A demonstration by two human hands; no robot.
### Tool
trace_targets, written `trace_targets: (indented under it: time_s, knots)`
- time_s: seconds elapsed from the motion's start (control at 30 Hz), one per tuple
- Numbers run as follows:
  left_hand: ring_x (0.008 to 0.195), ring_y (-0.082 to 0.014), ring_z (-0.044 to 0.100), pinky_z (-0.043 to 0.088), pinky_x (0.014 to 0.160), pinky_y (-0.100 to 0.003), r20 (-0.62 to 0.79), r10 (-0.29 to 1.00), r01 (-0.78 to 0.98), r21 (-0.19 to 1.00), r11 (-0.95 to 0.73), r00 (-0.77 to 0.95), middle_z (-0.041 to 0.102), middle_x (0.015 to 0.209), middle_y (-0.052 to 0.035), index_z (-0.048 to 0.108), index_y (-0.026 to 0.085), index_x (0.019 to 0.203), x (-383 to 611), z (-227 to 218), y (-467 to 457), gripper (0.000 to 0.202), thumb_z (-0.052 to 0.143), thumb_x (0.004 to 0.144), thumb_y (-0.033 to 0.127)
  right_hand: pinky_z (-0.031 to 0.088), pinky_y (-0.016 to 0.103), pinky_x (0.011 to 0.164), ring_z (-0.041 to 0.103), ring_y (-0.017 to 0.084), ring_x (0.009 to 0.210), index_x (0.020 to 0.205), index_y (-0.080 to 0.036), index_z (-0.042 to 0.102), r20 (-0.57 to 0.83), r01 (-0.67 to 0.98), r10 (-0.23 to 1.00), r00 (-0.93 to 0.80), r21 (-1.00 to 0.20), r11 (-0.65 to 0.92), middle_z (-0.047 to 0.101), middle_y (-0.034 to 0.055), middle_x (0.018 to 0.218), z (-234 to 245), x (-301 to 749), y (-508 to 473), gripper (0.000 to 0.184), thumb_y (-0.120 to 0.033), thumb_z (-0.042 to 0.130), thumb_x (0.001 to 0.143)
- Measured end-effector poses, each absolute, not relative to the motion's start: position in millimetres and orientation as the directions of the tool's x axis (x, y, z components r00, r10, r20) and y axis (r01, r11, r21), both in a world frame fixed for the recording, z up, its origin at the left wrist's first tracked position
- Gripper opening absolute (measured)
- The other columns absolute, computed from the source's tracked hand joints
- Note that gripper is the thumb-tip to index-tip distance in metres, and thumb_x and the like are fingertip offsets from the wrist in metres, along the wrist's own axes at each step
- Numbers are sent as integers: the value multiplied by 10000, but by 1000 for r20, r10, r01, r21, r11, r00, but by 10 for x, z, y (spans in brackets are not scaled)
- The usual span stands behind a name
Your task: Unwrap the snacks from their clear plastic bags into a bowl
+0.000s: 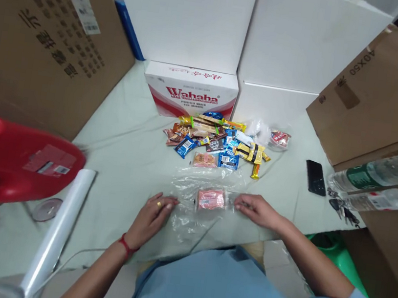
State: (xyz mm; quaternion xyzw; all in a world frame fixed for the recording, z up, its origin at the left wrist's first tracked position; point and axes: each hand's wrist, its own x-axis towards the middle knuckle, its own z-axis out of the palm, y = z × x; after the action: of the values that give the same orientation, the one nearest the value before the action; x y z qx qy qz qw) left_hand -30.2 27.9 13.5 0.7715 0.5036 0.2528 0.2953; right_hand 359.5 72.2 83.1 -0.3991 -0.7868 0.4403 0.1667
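Observation:
A pink wrapped snack packet (211, 199) lies on a crinkled clear plastic bag (183, 223) on the table between my hands. My left hand (156, 214), with a ring and a red wrist cord, rests at the left edge of the plastic, thumb and fingers closed on it. On the other side my right hand (259, 211) pinches the plastic close to the packet's right end. Whether the packet is inside the bag or on top of it, I cannot tell. Just beyond is a pile of small wrapped snacks (218, 139), in blue, yellow and brown wrappers.
A Wahaha carton (192, 91) stands behind the pile. To the right are a phone (315, 177), keys (344, 211) and two plastic bottles (381, 172). On the left sit a red plastic object (15, 162) and a white roll (57, 232). Large cardboard boxes (51, 39) flank the table.

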Motion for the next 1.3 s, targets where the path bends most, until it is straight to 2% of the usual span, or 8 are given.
trace_targets:
  time_s: [0.23, 0.33, 0.57, 0.67, 0.9, 1.07, 1.17, 1.3]
  knots:
    - [1597, -357, 188, 64, 1248, -696, 227, 736, 568, 506, -649, 638, 473, 1609, -115, 576, 277, 1398, -199, 283, 122, 504, 571, 899, 346, 449, 248, 616, 553, 134, 619, 857, -205, 554, -319, 490, 812, -489, -870, -47, 611, -30, 679, 614, 3445, 1111, 259, -442, 545, 962]
    - [1568, -299, 292, 96, 1264, -641, 272, 745, 608, 443, -659, 609, 645, 1451, -38, 700, 329, 1186, -88, 120, 1, 288, 582, 937, 246, 455, 247, 578, 548, 128, 579, 855, -211, 532, -383, 449, 803, -456, -878, -164, 588, -45, 648, 525, 3481, 1110, 294, -491, 566, 939]
    - [1436, -267, 462, 364, 1203, -552, 220, 975, 675, 722, -155, -12, 747, 1184, -64, 647, 237, 875, 19, -37, 289, 264, 455, 1014, 354, 445, 245, 542, 549, 137, 569, 911, -204, 562, -441, 431, 791, -423, -866, -252, 570, -46, 634, 453, 3518, 1154, 339, -542, 588, 908]
    - [1406, -314, 463, 377, 1186, -568, 219, 955, 711, 703, -13, -199, 710, 1174, -105, 623, 226, 803, 19, -63, 494, 289, 476, 979, 404, 462, 273, 592, 561, 161, 611, 930, -199, 574, -396, 558, 847, -354, -816, -148, 575, -23, 657, 487, 3499, 1217, 284, -472, 504, 966]
    - [1135, -299, 572, 409, 1061, -573, 462, 710, 754, 640, 148, -532, 632, 1062, -112, 610, 207, 1018, 64, 191, 323, 179, 487, 979, 330, 462, 413, 921, 554, 267, 1022, 1053, -186, 694, 186, 755, 888, -420, -472, 455, 651, 137, 1064, 812, 3372, 1135, 285, -359, 468, 1046]
    - [978, -234, 639, 440, 944, -441, 678, 735, 875, 354, -330, 3, 692, 994, -63, 638, 278, 1134, 349, 428, -52, 302, 492, 916, 127, 440, 385, 878, 538, 241, 958, 1111, -208, 735, 70, 562, 659, -749, -461, 687, 698, 106, 1037, 810, 3046, 1146, 253, -244, 496, 1034]
    - [1021, -227, 667, 447, 885, -400, 544, 779, 803, 288, -521, 311, 747, 1136, -72, 604, 309, 1336, 608, 441, -21, 510, 417, 912, 97, 435, 383, 909, 534, 249, 998, 1127, -193, 735, 23, 620, 691, -722, -423, 662, 700, 116, 1053, 796, 2873, 1331, 266, -197, 489, 1025]
    - [1009, -259, 658, 445, 809, -417, 341, 864, 859, 227, -458, 370, 730, 1296, -102, 639, 241, 1358, 836, 336, 242, 511, 405, 926, 100, 429, 420, 982, 528, 311, 1165, 1261, -165, 666, -142, 829, 828, -543, -245, 502, 674, 169, 1192, 816, 2670, 1603, 302, -280, 573, 998]
